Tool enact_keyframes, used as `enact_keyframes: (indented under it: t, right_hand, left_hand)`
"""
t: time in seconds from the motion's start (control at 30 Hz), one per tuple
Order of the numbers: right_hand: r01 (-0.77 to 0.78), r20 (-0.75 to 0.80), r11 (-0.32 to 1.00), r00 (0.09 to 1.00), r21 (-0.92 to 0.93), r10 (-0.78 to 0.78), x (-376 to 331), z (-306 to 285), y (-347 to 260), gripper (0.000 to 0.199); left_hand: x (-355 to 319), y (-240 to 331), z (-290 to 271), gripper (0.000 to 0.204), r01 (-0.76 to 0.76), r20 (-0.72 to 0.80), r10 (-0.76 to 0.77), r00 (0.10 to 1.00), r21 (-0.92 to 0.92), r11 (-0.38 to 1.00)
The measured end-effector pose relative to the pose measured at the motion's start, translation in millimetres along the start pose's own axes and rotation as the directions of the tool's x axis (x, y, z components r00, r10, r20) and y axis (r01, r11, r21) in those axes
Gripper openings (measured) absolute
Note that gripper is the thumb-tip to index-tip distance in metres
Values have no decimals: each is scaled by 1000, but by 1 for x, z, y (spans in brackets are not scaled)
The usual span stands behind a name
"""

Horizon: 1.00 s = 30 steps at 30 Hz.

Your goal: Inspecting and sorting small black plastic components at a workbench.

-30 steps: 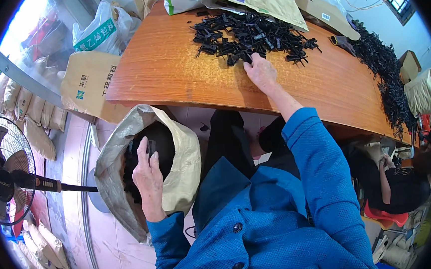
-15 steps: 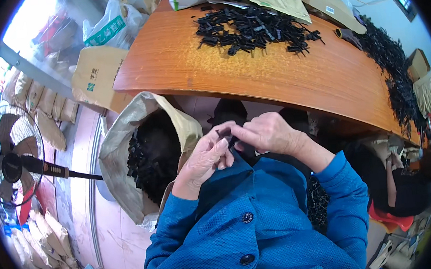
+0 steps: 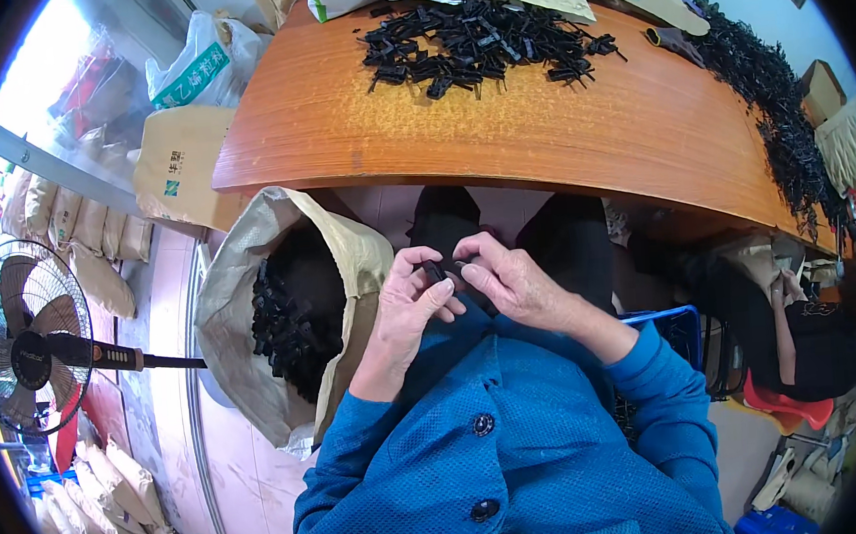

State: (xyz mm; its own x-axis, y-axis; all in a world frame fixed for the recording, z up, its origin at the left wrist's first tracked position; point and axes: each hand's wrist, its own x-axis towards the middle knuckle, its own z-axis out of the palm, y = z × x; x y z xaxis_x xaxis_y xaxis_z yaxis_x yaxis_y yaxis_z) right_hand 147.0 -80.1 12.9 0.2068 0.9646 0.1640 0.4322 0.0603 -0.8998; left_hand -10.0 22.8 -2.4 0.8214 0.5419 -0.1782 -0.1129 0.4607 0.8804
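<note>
Head view, grip: left hand (image 3: pixel 406 308), one, thumb and fingers pinched on one small black plastic piece (image 3: pixel 436 270); right hand (image 3: pixel 521 288), one, fingertips bunched just beside it, contents cannot be told. Beige woven open-mouthed sack (image 3: pixel 364 257), one, left of hands, uncounted black pieces (image 3: pixel 293 321) inside. Brown wooden table (image 3: pixel 340 149), one, two black heaps (image 3: pixel 477 40) on top
</note>
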Motion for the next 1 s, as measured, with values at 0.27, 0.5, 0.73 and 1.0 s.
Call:
enact_keyframes:
  t: [0.27, 0.5, 0.73, 1.0]
  right_hand:
    - [-86, 7, 974, 996, 207, 87, -5, 30, -3, 20]
    - [-44, -40, 990, 998, 134, 50, -7, 35, 0, 18]
    - [-75, -90, 987, 992, 142, 89, -5, 44, 9, 12]
    - [-75, -103, 960, 989, 270, 106, -6, 35, 8, 19]
  left_hand:
    - [-2, -9, 4, 31, -203, -48, 307, 950, 653, 730]
    - [-2, -7, 9, 28, -233, -15, 415, 910, 808, 541]
    - [3, -19, 14, 31, -285, 47, 613, 788, 912, 296]
    - [4, -16, 13, 28, -334, -103, 528, 843, 670, 663]
